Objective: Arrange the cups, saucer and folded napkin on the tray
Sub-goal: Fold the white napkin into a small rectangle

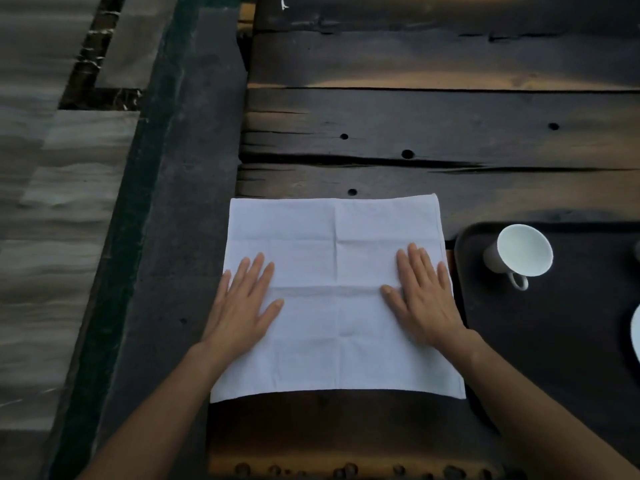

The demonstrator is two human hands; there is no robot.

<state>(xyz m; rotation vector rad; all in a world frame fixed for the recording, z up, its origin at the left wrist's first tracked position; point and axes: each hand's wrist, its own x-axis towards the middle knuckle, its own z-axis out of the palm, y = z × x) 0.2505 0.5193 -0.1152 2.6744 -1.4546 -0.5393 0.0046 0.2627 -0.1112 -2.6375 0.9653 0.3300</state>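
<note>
Both hands, left hand (242,299) and right hand (424,296), press flat-fingered on the unfolded napkin (336,292) beside the tray (554,341) (cup (519,252) aboard); uneven pressure could skew the fold.

Desk (433,126): dark weathered wood planks running left-right and filling centre and right of frame. Long crack (346,160) across mid-frame, with shorter splits at the planks' left ends. Several small round holes (407,154) are scattered over the planks. Warm light patch (381,81) on an upper plank. Row of small rounded studs (349,470) along the bottom edge, blurred. Left of the planks sits a grey slab (194,202), with a darker greenish strip (138,237) beside it. Far left is the floor (52,271): pale streaked tiles, plus a dark brown veined inlay (100,98) at upper left.
</note>
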